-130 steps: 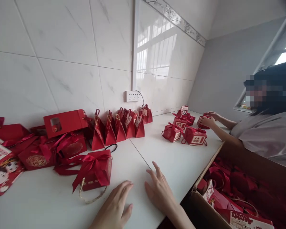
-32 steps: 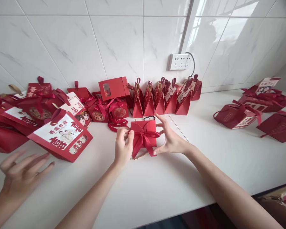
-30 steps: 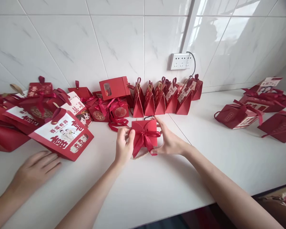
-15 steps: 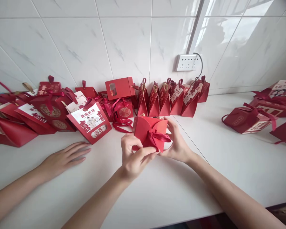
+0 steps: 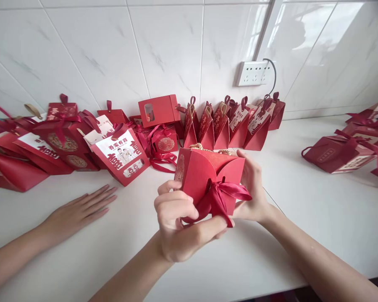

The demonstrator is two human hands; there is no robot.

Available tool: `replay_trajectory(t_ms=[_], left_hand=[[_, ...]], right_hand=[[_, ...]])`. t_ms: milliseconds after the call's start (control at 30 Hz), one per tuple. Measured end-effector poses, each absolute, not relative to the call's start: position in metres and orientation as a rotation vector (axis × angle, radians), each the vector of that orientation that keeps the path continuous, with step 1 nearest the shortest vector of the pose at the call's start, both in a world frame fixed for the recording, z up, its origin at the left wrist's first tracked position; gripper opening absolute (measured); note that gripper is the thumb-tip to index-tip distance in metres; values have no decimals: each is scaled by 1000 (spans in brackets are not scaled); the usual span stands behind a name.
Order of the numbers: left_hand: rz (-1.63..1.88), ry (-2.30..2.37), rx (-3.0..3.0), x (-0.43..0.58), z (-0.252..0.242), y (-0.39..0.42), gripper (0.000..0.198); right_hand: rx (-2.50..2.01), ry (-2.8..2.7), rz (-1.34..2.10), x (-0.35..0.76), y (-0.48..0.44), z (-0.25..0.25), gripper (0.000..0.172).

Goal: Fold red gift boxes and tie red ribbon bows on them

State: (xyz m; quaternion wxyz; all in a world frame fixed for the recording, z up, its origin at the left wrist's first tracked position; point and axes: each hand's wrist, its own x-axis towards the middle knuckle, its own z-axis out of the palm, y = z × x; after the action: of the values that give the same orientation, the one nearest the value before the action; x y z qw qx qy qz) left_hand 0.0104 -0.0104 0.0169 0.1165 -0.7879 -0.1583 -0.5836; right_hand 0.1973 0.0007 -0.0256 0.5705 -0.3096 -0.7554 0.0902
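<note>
A red gift box (image 5: 197, 167) with curved overlapping flaps is held up in front of me, over the white table. A dark red ribbon bow (image 5: 219, 195) is tied on its near side, and twisted cord shows at its top. My left hand (image 5: 182, 226) is closed on the box's lower left, its thumb by a hanging ribbon tail. Around the right side of the box curls my right hand (image 5: 253, 188), its fingers partly hidden behind it. To the left, another person's hand (image 5: 82, 207) lies flat on the table (image 5: 138, 218).
Several red gift boxes stand along the tiled wall, among them a printed box (image 5: 121, 157) with a white panel and a row of pointed boxes (image 5: 220, 128). More ribboned boxes (image 5: 337, 155) sit at the right. A power strip (image 5: 253, 73) hangs on the wall.
The box is larger in view, lifted nearer to me and shifted slightly right, with both my hands still on it. The other person's hand remains flat on the table.
</note>
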Motion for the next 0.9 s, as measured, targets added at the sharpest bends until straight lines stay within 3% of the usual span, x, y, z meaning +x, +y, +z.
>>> replay_trajectory(t_ms=[300, 367, 467, 533, 633, 900], left_hand=[[-1874, -465, -2246, 17, -1, -4, 8], [-2064, -608, -2246, 14, -6, 6, 10], [-2322, -1067, -2114, 6, -20, 29, 11], [-2194, -1340, -2099, 2, -32, 45, 11], [-2094, -1345, -2244, -1, -45, 62, 10], [-1547, -897, -2792, 4, -51, 53, 11]], right_hand=[[-840, -1771, 272, 198, 1, -24, 108], [-942, -1663, 448, 197, 4, -23, 103], [-974, -1320, 936, 197, 12, -16, 81], [-891, -1060, 1275, 198, 14, -9, 69], [-765, -829, 1523, 200, 8, 1, 65], [-867, -846, 1489, 223, -64, 13, 62]])
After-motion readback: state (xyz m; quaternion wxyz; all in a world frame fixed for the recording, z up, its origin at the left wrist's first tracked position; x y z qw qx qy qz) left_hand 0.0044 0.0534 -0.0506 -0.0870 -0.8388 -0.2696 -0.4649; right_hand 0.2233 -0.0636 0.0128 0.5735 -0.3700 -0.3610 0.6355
